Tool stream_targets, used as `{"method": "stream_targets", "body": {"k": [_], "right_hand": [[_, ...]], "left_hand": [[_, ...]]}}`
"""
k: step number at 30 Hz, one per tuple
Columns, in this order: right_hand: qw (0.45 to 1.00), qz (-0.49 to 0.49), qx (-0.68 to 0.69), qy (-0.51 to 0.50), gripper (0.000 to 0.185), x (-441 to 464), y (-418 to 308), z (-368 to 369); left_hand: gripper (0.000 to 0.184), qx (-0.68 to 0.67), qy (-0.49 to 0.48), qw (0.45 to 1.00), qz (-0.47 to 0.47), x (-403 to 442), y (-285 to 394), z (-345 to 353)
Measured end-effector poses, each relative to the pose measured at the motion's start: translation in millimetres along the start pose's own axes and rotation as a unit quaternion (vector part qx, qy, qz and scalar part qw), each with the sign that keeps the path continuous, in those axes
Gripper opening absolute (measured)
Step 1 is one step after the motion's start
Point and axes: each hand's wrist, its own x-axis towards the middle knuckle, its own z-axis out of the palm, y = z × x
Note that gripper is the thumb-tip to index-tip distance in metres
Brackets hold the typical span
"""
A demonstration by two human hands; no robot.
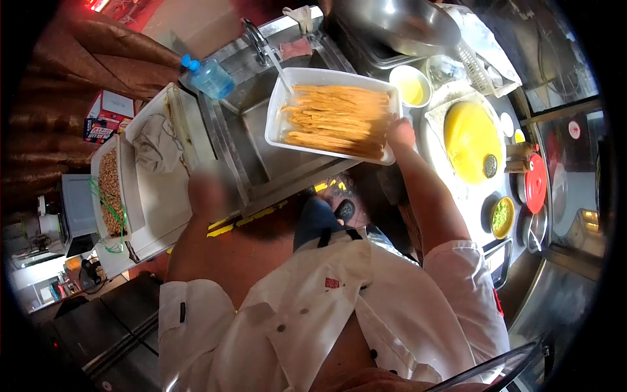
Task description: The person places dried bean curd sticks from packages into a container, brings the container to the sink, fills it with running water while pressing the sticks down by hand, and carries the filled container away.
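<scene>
A white rectangular plastic tub (273, 124) is over the metal sink (251, 140). Long tan-orange sticks, resembling dried tofu sticks, lie lengthwise in it. At the tub's right end, my right hand (400, 134) is closed on the rim. From the chrome faucet (258, 40) a pale stream runs down into the tub's left end. My left hand (210, 195) is beside the sink's left front edge, apart from the tub. Blur hides its fingers, and nothing in it can be made out.
Left of the sink are a blue bottle (212, 80), a crumpled cloth (158, 144) and a bin of brown beans or nuts (109, 186). On the right are a large metal wok (398, 26), a bowl of yellow liquid (413, 86), a yellow round (471, 140) and a red lid (535, 183).
</scene>
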Motion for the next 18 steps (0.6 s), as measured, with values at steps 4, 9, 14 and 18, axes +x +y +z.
{"method": "stream_targets", "body": {"k": [4, 9, 14, 18], "right_hand": [[1.0, -0.021, 0.003, 0.007, 0.053, 4.5, 7.6, 7.5], [1.0, -0.016, 0.009, 0.004, 0.052, 0.1, 3.7, 2.7], [1.0, -0.014, 0.011, 0.0, 0.052, 5.0, 10.8, 10.0], [1.0, -0.028, 0.0, 0.0, 0.05, 7.5, 11.3, 11.9]], "left_hand": [[0.021, -0.045, -0.057, 0.992, -0.102, -1.9, -0.3, 8.1], [0.021, 0.002, 0.008, 1.0, 0.015, 0.0, 3.9, -3.3], [0.022, 0.032, -0.011, 0.999, 0.016, -1.2, 0.6, 1.0], [0.023, 0.026, -0.019, 0.999, 0.01, -5.1, -7.3, 11.0]]}}
